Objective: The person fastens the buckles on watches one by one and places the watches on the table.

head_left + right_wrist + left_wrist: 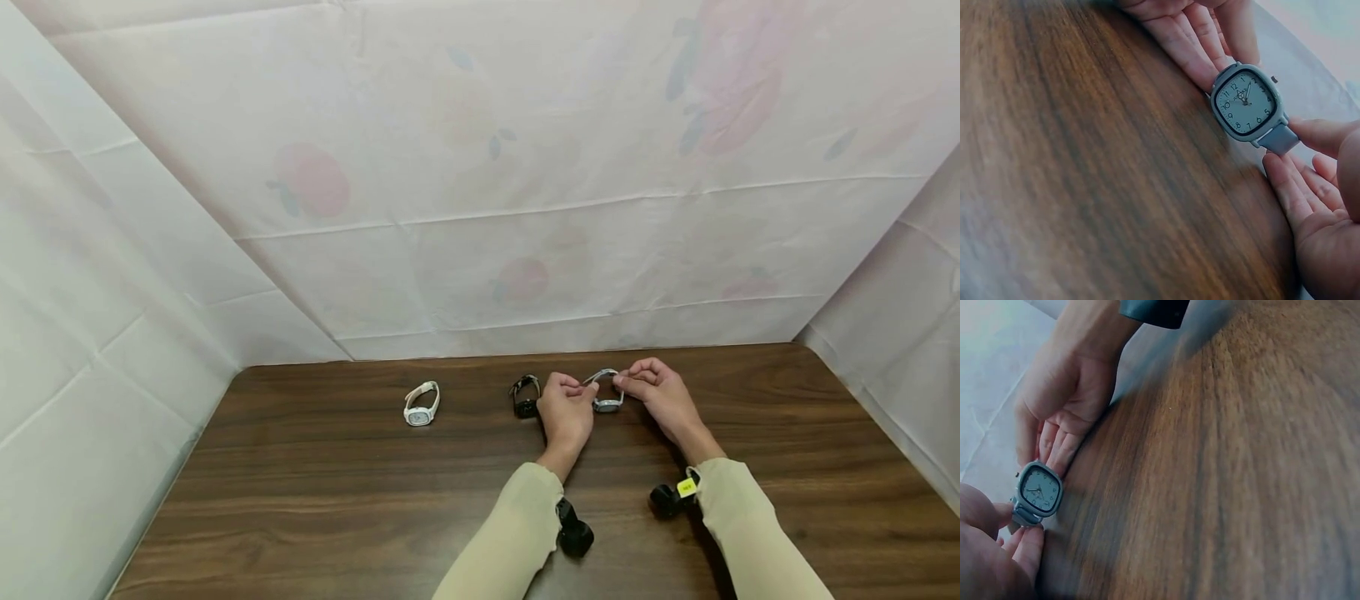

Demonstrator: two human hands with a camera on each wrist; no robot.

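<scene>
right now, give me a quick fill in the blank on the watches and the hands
1. Both hands hold the ____ watch between them.
2. The white watch lies at the ____ end of the row.
3. The black watch lies beside the ____ hand.
4. The table is made of dark ____.

Missing words: grey; left; left; wood

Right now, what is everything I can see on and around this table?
grey watch: one, pale grey with a rounded square face, held between both hands near the far edge of the table
black watch: one, black, on the table just left of the left hand
white watch: one, white, lying apart on the table further left
table: one, dark brown wood grain
cloth backdrop: white with faint pink flower prints, behind and at both sides of the table
wrist cameras: two, black, one strapped at each wrist
sleeves: two, pale beige
left hand: grip on the grey watch's strap
right hand: grip on the other strap end
</scene>
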